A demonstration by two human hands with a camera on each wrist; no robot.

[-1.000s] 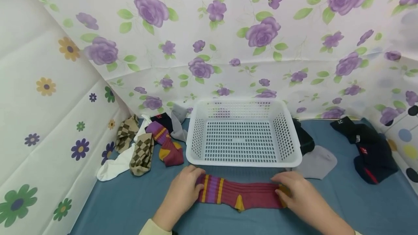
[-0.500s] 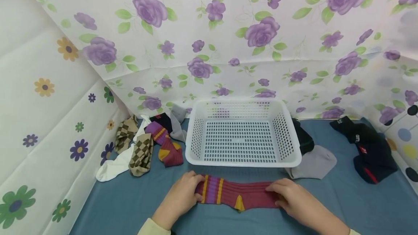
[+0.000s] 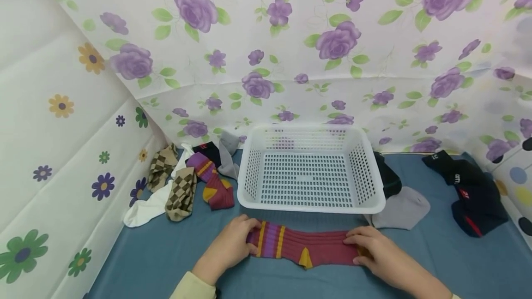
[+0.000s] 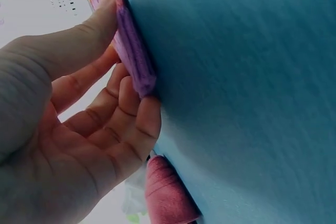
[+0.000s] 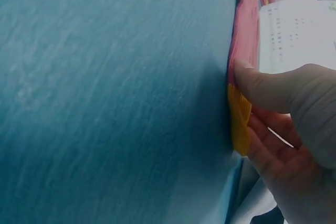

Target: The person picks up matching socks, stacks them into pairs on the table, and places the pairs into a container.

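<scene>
A maroon sock [image 3: 324,247] with a yellow heel, yellow toe and purple-and-yellow striped cuff lies flat on the blue cloth, in front of the basket. My left hand [image 3: 236,243] grips the cuff end; in the left wrist view the thumb lies along the purple cuff [image 4: 134,59], with the fingers bent at its end. At the other end my right hand [image 3: 376,254] holds the toe part between thumb and fingers. The right wrist view shows the yellow toe [image 5: 240,116] beside those fingers. In the head view the hand partly covers it.
A white perforated basket [image 3: 311,207] stands behind the sock. Left of it lie a matching maroon sock [image 3: 220,195], checkered socks [image 3: 181,195] and a white sock [image 3: 145,211]. To the right are a grey sock [image 3: 401,209] and dark socks [image 3: 478,197]. Floral sheets hang behind.
My right hand slid left along the toe part, then slightly back right. My left hand has stayed at the cuff, and the sock lies in nearly the same place.
</scene>
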